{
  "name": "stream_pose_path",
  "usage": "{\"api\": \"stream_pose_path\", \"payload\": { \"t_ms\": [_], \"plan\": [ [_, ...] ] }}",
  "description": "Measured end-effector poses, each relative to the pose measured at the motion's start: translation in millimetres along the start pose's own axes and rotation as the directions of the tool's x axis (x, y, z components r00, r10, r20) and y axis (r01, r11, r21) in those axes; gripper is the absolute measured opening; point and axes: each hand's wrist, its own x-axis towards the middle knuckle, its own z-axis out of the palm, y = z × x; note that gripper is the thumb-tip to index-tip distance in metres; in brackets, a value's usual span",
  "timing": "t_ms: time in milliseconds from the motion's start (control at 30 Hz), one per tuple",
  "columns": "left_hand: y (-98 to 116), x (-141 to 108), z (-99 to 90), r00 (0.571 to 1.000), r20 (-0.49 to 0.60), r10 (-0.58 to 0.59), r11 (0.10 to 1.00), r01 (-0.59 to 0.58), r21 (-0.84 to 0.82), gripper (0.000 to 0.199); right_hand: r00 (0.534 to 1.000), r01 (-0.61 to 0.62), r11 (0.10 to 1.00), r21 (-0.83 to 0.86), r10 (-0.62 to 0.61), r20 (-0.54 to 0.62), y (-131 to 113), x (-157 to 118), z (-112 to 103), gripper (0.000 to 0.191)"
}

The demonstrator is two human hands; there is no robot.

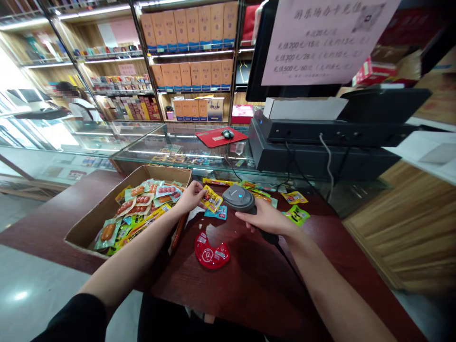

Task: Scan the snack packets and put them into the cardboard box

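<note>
The right hand partly hides the scanner, the left hand an edge of the yellow packet, whose print is too small to read, and the top edge cuts off the sign.

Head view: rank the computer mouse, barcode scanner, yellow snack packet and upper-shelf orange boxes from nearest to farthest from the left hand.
1. Yellow snack packet: held in the left hand.
2. Barcode scanner: just right of it, in the right hand.
3. Computer mouse: farther back, on the red mouse pad.
4. Upper-shelf orange boxes: at the very back.
</note>
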Motion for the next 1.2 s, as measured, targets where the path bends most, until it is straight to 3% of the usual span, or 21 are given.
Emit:
{"api": "stream_pose_path", "payload": {
  "t_ms": [100, 267, 467, 1200],
  "plan": [
    [7.4, -0.1, 0.5, 0.995, 0.05, -0.09, 0.969, 0.099, -0.228, 0.034, 1.0, 0.008, 1.0, -0.003, -0.008, -0.002, 0.1, -0.4, -1.3, 0.03],
    [13.9, -2.6, -3.7, 0.981, 0.153, -0.117, 0.915, 0.167, -0.367, 0.035, 0.999, 0.04, 0.999, -0.021, -0.04, -0.009, 1.4, -2.3, -4.7, 0.028],
    [11.6, -1.1, -4.6, 0.988, 0.074, -0.133, 0.933, 0.151, -0.327, 0.038, 0.999, 0.041, 0.999, -0.002, -0.041, 0.006, 5.5, -1.8, -6.0, 0.028],
    [9.9, -2.7, -3.3, 0.987, 0.074, -0.146, 0.946, 0.161, -0.281, 0.042, 1.0, -0.004, 1.0, -0.015, 0.004, 0.014, 0.6, -4.6, -5.0, 0.024]
  ]
}}
